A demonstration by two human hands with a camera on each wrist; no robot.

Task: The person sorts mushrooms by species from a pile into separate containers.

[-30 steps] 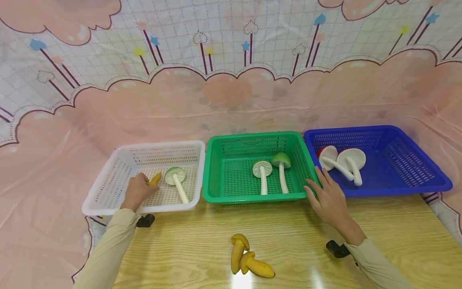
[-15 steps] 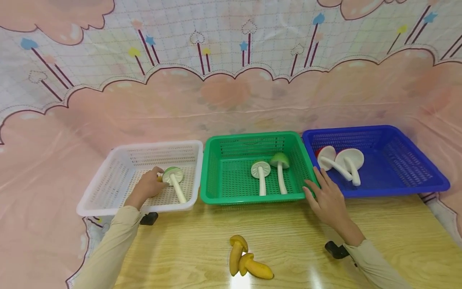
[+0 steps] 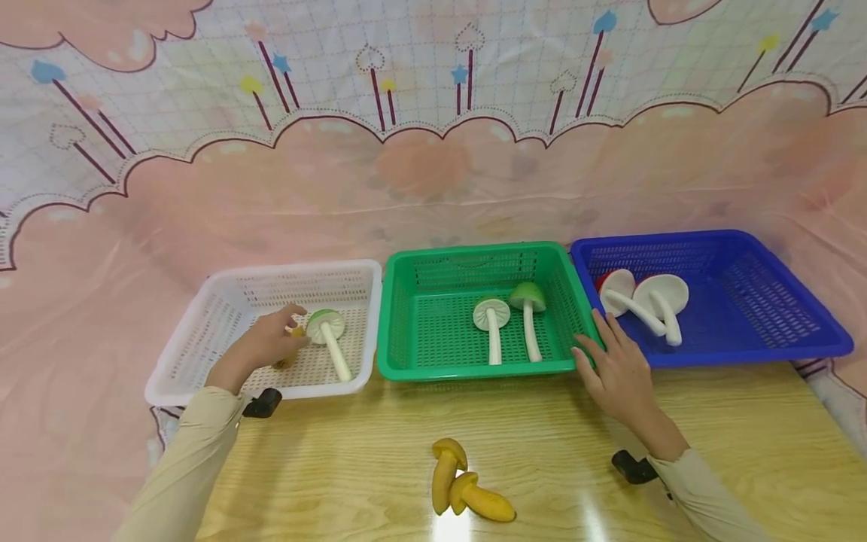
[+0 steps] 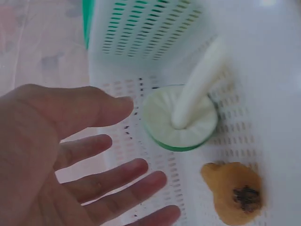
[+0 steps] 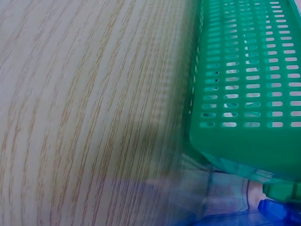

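Observation:
My left hand (image 3: pixel 267 340) hovers over the white basket (image 3: pixel 169 369) with its fingers spread and nothing between them. Below it lies a yellow toy mushroom (image 4: pixel 237 193), partly hidden by the hand in the head view. Beside that one rests a green-capped toy mushroom (image 3: pixel 327 328), its white stem toward the front. My right hand (image 3: pixel 619 376) rests its extended fingers at the front right corner of the green basket (image 3: pixel 474 373), where the blue basket (image 3: pixel 752 355) adjoins. In the right wrist view only basket and table show, not the hand.
Two yellow toy mushrooms (image 3: pixel 481 500) lie on the wooden table (image 3: pixel 352 467) in front. Inside the green basket are two green-capped mushrooms (image 3: pixel 527 297). Two red-capped mushrooms (image 3: pixel 664 297) lie in the blue basket. A patterned cloth (image 3: pixel 433 181) hangs behind.
My left hand has let go of the yellow mushroom, which now lies in the white basket. Its fingers have spread and drawn back slightly. The right hand has stayed in place.

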